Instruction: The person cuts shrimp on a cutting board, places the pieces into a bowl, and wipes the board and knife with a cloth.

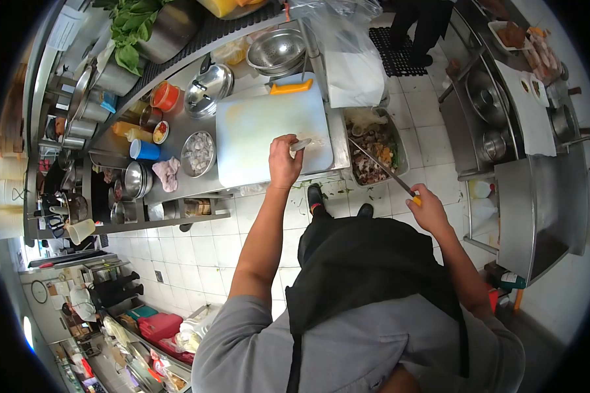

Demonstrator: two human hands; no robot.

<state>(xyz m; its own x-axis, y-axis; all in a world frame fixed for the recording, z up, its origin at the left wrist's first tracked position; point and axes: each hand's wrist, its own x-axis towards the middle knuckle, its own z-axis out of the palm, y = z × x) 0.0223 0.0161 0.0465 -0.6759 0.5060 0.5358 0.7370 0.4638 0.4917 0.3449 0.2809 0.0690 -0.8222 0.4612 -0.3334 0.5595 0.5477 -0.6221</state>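
Observation:
My left hand [285, 158] is over the near right part of a white cutting board [249, 137], its fingers closed on a small pale piece of food [300, 145]. Small bits lie on the board beside it. My right hand [429, 208] grips the yellow handle of a long knife [383, 168], whose blade points up and left across a bin of food scraps [379, 145]. A yellow-handled tool [291, 87] lies at the board's far edge. Left of the board stands a metal bowl of pale, greyish pieces [198, 154].
A colander [275, 51], metal lids [208, 88], a blue cup [144, 150] and a pink cloth [167, 174] are on the counter [242, 80]. Another person's legs [419, 29] show at the top. A steel rack [482, 124] stands to the right. Another person [101, 295] is at lower left.

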